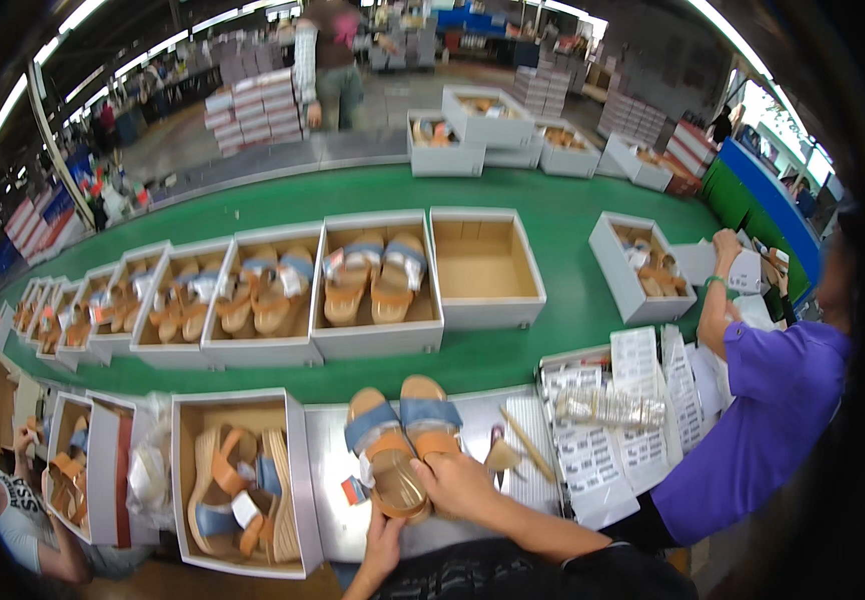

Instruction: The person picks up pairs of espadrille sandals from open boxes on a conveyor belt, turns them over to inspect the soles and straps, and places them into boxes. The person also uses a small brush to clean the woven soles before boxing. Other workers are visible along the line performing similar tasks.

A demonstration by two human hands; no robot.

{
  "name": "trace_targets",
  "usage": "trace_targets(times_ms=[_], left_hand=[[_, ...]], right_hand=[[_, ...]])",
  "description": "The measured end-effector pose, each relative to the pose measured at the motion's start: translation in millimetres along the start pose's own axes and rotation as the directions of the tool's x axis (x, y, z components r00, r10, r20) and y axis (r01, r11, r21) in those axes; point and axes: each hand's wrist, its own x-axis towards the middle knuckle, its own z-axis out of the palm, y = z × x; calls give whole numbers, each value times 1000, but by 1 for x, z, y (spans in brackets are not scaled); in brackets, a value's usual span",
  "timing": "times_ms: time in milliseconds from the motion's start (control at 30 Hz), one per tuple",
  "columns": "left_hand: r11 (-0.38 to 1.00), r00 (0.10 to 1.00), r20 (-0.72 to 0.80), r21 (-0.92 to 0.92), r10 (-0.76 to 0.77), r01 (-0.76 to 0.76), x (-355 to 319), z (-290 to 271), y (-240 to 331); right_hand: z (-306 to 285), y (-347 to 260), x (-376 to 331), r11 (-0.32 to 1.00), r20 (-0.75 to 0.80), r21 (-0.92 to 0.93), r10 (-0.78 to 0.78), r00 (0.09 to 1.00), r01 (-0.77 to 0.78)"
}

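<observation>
Two blue-and-orange sandals (389,443) are above the metal table (330,450). I see the right hand (449,487) clamped on them near the heels; the left hand (383,543) touches one heel, grip unclear. Probably light, soft-strapped; I'd hold the stiffer soles.

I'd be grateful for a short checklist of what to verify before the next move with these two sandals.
1. Left hand at the heel of the left sandal: ok.
2. Right hand on the right sandal: ok.
3. Toes of both sandals side by side, pointing away from the person: ok.
4. Right sandal's heel open to view: not ok, the right hand covers it.
5. Undersides of both sandals free of marks: cannot tell, they are hidden.
6. Wooden stick lying apart from the sandals: ok, it is to their right.
</observation>
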Motion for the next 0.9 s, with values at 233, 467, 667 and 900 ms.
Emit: trace_targets(times_ms=[233, 467, 667, 900], left_hand=[[989, 994, -71, 112, -85, 92, -4, -14, 23], [958, 929, -231, -67, -288, 280, 35, -9, 23], [969, 970, -237, 219, -59, 113, 29, -18, 20], [908, 970, -75, 375, 231, -187, 10, -23, 22]], right_hand=[[-37, 61, -57, 930, 27, 367, -12, 1000, 1], [56, 82, -32, 694, 147, 686, 160, 976, -217], [62, 95, -22, 442, 306, 832, 137, 942, -334], [24, 103, -40, 616, 51, 787, -63, 997, -1]])
